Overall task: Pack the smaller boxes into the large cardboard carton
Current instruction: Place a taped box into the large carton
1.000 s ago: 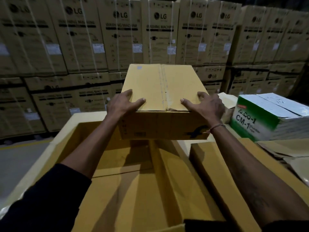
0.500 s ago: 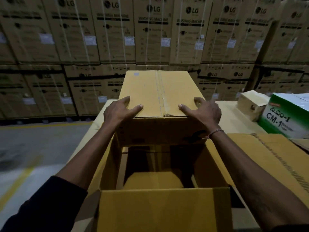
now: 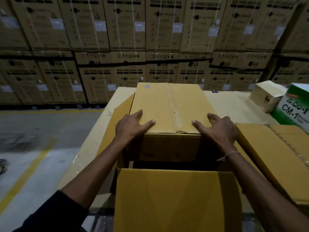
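A plain brown taped box sits partly down in the far end of the large open carton, whose near flap stands up in front of me. My left hand grips the box's near left top corner, thumb on top. At the near right top corner my right hand grips the same way. Between the box and the near flap, the carton's inside is a dark gap. Its left flap leans outward.
The carton rests on a pale work surface. A flat brown cardboard panel lies at my right. Behind it stand a green-and-white box and a small tan box. Stacked washing-machine cartons wall the back. Concrete floor lies left.
The box has come down from above the carton and now sits lower, partly inside its far end. Both hands keep the same hold on the near corners.
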Demonstrator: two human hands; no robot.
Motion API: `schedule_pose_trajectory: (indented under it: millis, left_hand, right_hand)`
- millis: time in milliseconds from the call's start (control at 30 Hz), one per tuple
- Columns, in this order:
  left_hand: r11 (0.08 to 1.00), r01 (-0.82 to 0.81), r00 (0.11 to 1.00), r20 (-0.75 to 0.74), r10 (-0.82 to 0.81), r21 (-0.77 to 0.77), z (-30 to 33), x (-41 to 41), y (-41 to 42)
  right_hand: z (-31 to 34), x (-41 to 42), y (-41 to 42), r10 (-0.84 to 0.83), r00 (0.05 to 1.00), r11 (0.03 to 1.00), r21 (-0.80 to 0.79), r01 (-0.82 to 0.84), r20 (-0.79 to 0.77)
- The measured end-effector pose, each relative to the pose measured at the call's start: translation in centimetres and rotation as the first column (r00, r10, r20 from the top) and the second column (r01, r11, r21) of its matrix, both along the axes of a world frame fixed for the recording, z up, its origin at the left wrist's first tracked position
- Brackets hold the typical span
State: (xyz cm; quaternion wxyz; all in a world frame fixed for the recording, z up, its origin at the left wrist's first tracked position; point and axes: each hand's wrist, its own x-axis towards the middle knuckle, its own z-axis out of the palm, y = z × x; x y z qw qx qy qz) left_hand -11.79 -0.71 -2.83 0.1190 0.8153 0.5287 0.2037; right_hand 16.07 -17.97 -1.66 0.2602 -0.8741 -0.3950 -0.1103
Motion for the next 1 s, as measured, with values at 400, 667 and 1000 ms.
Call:
schedule_pose_trajectory:
  millis: [400, 667, 1000]
  left_hand:
    - [0.975, 0.066, 0.991, -0.101, -0.089, -0.214, -4.1, 0.2, -0.5]
    - [0.893, 0.033, 0.975, -0.183, -0.128, -0.448, -6.5, 1.3, -1.3]
    - [0.921, 0.169, 0.85, -0.422, -0.317, -0.351, -6.1, 3.5, -1.9]
  right_hand:
    - [-6.5, -0.1, 0.1, 0.046, 0.986, 0.969, -0.234, -0.083, -0.161]
    - [-7.3, 0.2, 0.8, 0.026, 0.954, 0.808, -0.555, -0.197, -0.3]
    - [-8.9, 0.6, 1.1, 0.032, 0.961, 0.774, -0.602, -0.197, -0.274]
